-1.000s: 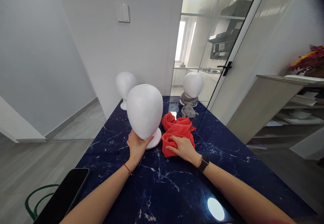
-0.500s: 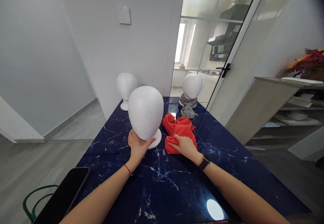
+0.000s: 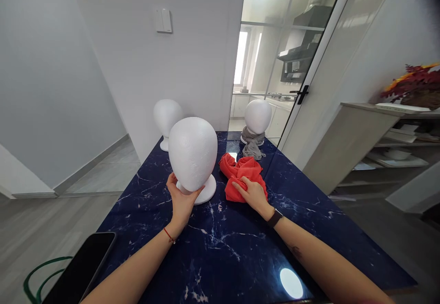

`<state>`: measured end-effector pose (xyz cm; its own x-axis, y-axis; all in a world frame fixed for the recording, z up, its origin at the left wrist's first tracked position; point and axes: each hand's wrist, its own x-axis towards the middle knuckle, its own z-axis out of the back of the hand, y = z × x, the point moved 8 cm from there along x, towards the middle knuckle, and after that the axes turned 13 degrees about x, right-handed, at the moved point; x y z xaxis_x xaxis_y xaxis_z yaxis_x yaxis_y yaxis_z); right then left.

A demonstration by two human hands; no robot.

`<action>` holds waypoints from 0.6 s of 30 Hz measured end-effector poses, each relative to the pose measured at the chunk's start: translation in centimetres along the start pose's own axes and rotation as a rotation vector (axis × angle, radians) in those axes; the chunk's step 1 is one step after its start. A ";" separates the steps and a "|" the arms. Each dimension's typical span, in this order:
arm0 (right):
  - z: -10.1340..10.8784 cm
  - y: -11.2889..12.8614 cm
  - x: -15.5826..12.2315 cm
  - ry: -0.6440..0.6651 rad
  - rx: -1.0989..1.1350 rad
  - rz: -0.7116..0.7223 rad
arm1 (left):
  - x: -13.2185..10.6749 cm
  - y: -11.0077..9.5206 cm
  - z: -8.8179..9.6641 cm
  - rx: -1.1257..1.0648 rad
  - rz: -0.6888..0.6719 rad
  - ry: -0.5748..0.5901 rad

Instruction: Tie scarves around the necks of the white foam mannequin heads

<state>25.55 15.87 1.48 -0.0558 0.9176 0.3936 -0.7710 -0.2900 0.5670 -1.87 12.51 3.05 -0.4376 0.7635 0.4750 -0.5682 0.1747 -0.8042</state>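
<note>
Near edge of the bunched bright red fabric cloth [image 3: 245, 168] has shifted slightly forward since the earlier frame, right hand [image 3: 255, 195] moving with it; smooth white egg-shaped foam head [image 3: 193, 152] looks about where it was. Hands apart. Left hand [image 3: 182, 201] clamped low around the foam head, thumb and fingers on either side under it; neck mostly hidden. Right hand on the cloth, fingertips in the folds; can't tell if they pinch. Cloth sits under the right hand on the dark blue marbled tabletop [image 3: 216, 267], just beside the head's base, not touching. Beyond right hand: second white foam head [image 3: 257, 117], crinkled gray scarf [image 3: 252, 149] around its neck. Step in hand, my read: steadying the head, bunching the cloth. Lifting cloth from here would call for a surer right-hand grip, left hand steady.
</note>
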 end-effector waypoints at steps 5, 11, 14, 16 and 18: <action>0.0 0.1 0.1 0.012 0.017 -0.004 | 0.2 0.7 -0.8 -0.051 -0.002 0.035; -0.2 0.1 0.1 0.032 0.006 -0.004 | -1.4 1.1 -0.2 0.188 0.101 -0.012; -0.4 0.0 0.0 0.037 -0.006 -0.005 | -3.1 -0.8 1.1 0.191 0.023 -0.105; -0.5 0.0 0.0 0.035 -0.012 -0.002 | -4.1 -3.6 1.7 0.106 -0.164 -0.109; -0.6 0.0 0.0 0.034 -0.011 0.007 | -5.1 -7.4 2.2 -0.020 -0.410 -0.032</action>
<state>25.22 16.06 1.04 -0.0823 0.9244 0.3725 -0.7777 -0.2933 0.5560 3.06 5.93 7.38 -0.1993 0.6087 0.7680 -0.6866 0.4724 -0.5526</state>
